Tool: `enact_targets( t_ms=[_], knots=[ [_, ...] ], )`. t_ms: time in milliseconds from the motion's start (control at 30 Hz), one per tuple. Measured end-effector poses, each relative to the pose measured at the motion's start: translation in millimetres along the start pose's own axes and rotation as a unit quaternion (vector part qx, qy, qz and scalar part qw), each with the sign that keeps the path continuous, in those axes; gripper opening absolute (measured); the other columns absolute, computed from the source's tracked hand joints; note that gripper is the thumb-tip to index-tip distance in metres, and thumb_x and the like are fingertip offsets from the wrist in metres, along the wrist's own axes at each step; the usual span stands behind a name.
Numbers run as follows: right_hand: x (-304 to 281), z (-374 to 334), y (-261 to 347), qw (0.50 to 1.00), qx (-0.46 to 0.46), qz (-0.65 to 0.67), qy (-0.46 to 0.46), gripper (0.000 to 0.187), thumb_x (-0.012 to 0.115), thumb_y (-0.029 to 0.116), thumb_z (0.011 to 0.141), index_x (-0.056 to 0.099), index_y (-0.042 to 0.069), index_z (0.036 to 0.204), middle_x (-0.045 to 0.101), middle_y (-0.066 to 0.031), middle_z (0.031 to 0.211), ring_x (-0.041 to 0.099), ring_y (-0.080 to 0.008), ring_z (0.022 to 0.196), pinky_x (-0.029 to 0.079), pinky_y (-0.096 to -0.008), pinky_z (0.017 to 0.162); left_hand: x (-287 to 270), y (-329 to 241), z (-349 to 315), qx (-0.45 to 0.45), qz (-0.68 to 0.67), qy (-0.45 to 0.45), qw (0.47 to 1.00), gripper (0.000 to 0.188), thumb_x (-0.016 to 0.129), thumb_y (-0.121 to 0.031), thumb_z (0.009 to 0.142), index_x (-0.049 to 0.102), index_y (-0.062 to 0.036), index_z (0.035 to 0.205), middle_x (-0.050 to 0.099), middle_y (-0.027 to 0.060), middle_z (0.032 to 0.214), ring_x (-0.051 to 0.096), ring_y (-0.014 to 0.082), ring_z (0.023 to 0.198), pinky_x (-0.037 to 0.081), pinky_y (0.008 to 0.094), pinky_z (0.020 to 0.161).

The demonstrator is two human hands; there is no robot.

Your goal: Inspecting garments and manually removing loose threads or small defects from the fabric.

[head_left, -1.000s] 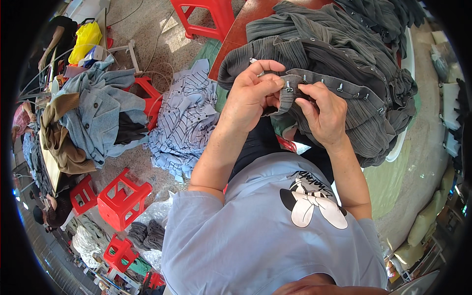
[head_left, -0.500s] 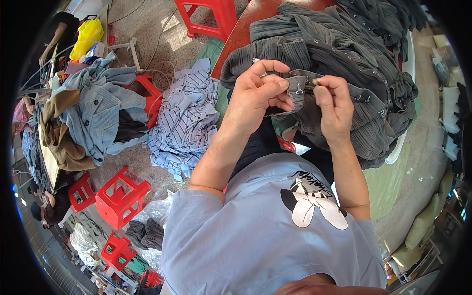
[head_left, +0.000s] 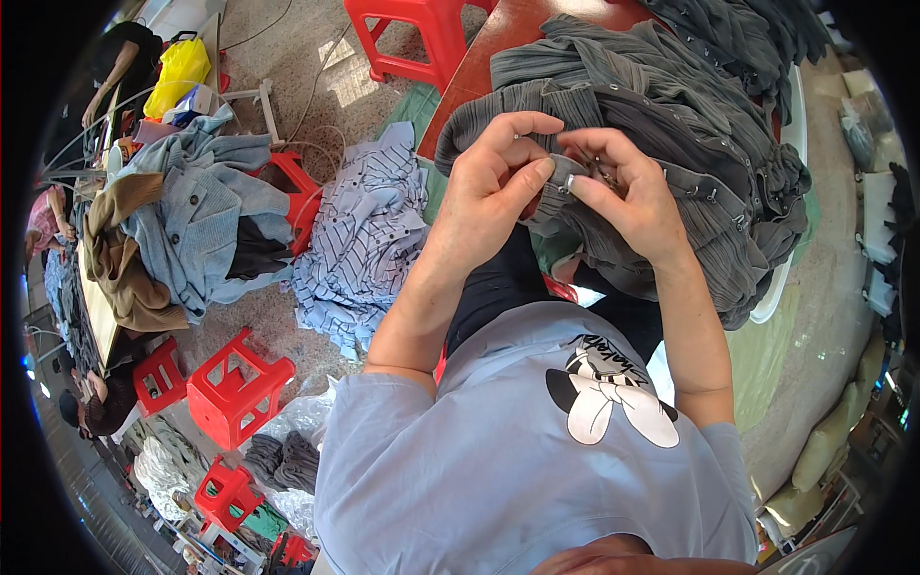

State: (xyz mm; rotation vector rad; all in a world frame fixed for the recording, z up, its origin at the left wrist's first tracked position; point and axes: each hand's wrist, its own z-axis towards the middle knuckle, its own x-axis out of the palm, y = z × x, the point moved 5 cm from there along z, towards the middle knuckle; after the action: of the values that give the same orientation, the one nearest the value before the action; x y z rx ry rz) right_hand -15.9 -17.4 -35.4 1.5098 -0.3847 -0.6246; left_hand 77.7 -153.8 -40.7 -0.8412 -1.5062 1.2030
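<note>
A dark grey ribbed garment (head_left: 565, 206) is gathered in front of me, with small metal fasteners along its edge. My left hand (head_left: 494, 187) pinches a piece of that edge between thumb and forefinger, and something small and shiny shows at one finger. My right hand (head_left: 628, 192) is curled close beside it, its thumb pressed against a metal fastener (head_left: 567, 183) on the same edge. Its fingertips are partly hidden and blurred. More of the grey ribbed cloth (head_left: 594, 57) lies heaped beyond both hands, with a row of fasteners running to the right.
Under the cloth is a reddish-brown table (head_left: 460, 101). A red stool (head_left: 407, 38) stands beyond it. Blue striped shirts (head_left: 364, 220) are piled at the left, near light-blue knitwear (head_left: 206, 206). Another red stool (head_left: 240, 383) stands lower left. A person's arm (head_left: 115, 81) shows at far left.
My right hand has moved left, onto the edge held by my left hand, and its fingers have curled over it. The fastener is now largely covered.
</note>
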Motion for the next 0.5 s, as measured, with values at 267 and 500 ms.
enact_targets(
  t_ms=[267, 500],
  knots=[
    [-1, -4, -7, 0.997, 0.068, 0.025, -0.035, 0.012, 0.067, 0.008, 0.093, 0.063, 0.000, 0.100, 0.061, 0.0029, 0.087, 0.053, -0.0025, 0.078, 0.044, -0.0190, 0.069, -36, 15, 0, 0.054, -0.027, -0.176, 0.983, 0.024, 0.057, -0.002, 0.096, 0.051, -0.0033, 0.120, 0.059, -0.0011, 0.079, 0.048, 0.0019, 0.065, 0.037, 0.0176, 0.057],
    [-4, -4, -15, 0.994, 0.083, 0.056, -0.041, 0.010, 0.065, 0.007, 0.094, 0.063, 0.000, 0.100, 0.060, 0.0039, 0.088, 0.052, -0.0026, 0.080, 0.043, -0.0189, 0.071, -33, 19, -2, 0.069, 0.076, -0.147, 0.984, 0.022, 0.068, -0.013, 0.092, 0.067, 0.0008, 0.109, 0.067, 0.0025, 0.095, 0.060, 0.0089, 0.085, 0.048, 0.0250, 0.079]
  ],
)
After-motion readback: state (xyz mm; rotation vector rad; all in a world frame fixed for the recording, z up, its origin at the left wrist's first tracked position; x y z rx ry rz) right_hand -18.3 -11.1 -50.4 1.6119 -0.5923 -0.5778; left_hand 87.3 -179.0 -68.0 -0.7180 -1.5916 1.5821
